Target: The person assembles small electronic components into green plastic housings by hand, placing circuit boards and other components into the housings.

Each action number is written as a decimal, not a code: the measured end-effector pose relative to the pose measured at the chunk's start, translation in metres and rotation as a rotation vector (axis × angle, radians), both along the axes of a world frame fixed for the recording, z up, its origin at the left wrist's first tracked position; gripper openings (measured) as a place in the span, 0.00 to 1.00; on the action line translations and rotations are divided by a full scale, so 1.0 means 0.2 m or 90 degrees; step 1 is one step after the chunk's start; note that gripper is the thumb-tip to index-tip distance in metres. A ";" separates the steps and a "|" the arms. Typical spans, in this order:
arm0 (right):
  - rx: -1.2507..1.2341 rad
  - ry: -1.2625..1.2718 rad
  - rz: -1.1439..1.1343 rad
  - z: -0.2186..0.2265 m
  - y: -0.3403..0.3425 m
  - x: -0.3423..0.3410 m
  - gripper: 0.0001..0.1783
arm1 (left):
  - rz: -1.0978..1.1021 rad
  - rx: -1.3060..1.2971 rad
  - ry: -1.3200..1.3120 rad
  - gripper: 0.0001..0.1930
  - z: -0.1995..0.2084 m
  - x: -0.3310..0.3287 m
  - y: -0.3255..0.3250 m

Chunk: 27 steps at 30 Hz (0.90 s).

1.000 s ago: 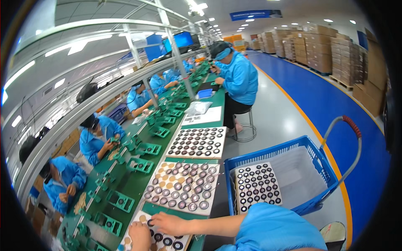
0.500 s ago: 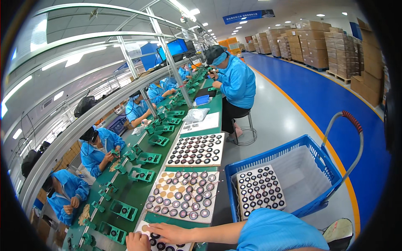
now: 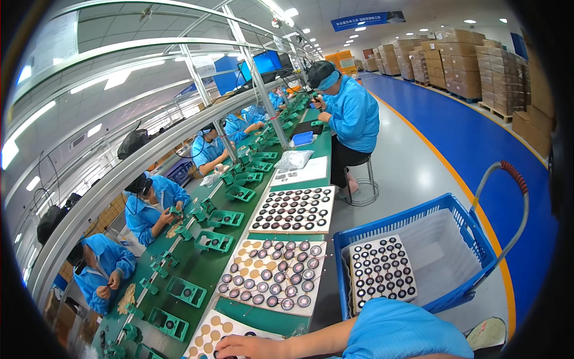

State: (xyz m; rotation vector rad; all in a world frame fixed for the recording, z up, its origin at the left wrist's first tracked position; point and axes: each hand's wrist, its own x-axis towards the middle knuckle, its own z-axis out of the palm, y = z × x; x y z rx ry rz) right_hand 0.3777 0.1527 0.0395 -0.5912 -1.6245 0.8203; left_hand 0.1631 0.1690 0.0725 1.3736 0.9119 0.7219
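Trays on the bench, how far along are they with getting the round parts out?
Far tray looks full. Middle tray has parts in its near rows and empty pockets at the far left. The right hand rests on the near tray, mostly empty pockets. A full tray waits in the blue basket. Left hand unseen.

This is a factory assembly hall. A long green workbench (image 3: 197, 269) carries rows of green jigs (image 3: 214, 242) and trays of small round parts (image 3: 272, 275), with workers in blue coats (image 3: 353, 113) seated along both its edges. Stacked cardboard boxes (image 3: 460, 66) stand on pallets beside a blue-painted aisle (image 3: 478, 143), and a blue trolley basket (image 3: 418, 263) stands at the bench's near edge.
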 end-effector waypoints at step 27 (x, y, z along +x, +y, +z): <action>0.232 -0.274 0.170 -0.10 -0.03 -0.20 0.26 | 0.083 -0.109 0.058 0.10 -0.10 -0.24 -0.30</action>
